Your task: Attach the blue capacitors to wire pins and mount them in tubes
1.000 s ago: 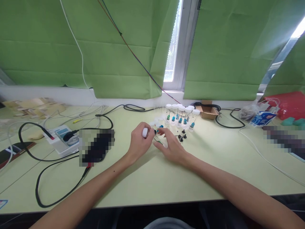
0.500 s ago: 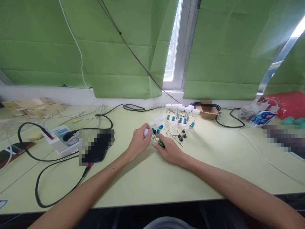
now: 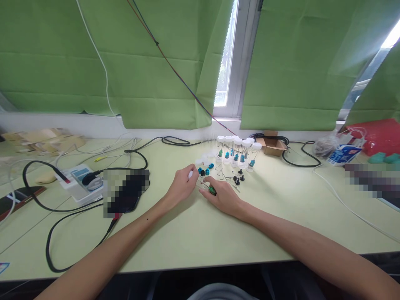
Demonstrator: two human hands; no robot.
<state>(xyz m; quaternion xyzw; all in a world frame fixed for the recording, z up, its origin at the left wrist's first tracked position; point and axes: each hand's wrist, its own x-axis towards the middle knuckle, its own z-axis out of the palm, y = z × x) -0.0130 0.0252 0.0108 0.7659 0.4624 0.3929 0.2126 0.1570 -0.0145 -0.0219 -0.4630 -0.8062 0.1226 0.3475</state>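
Pinched in my left hand (image 3: pixel 183 183) is a white cap (image 3: pixel 190 174), like those on the vials behind; whether a clear vial is attached is hidden by my fingers. My right hand (image 3: pixel 225 195) curls round a small screwdriver with a green handle (image 3: pixel 212 190), its thin metal shaft pointing at my left hand. Just beyond lie blue knobs (image 3: pixel 207 171) and a black knob (image 3: pixel 203 172). Thin metal rods (image 3: pixel 231 183) and black knobbed pieces (image 3: pixel 242 178) are scattered beyond my right hand. Several white-capped clear vials (image 3: pixel 238 152) holding blue or green knobbed pieces stand upright behind.
An open cardboard box (image 3: pixel 272 146) sits behind the vials. On the left are a phone-like dark device (image 3: pixel 128 193), a white adapter box (image 3: pixel 83 183) and black cables (image 3: pixel 48 246). A blue-and-white packet (image 3: pixel 343 155) and a red bag (image 3: pixel 383 137) lie at the far right.
My hands are slightly further apart around the green-handled screwdriver. Its shaft and the knobs behind show more clearly, and the white cap in my left hand shows less.
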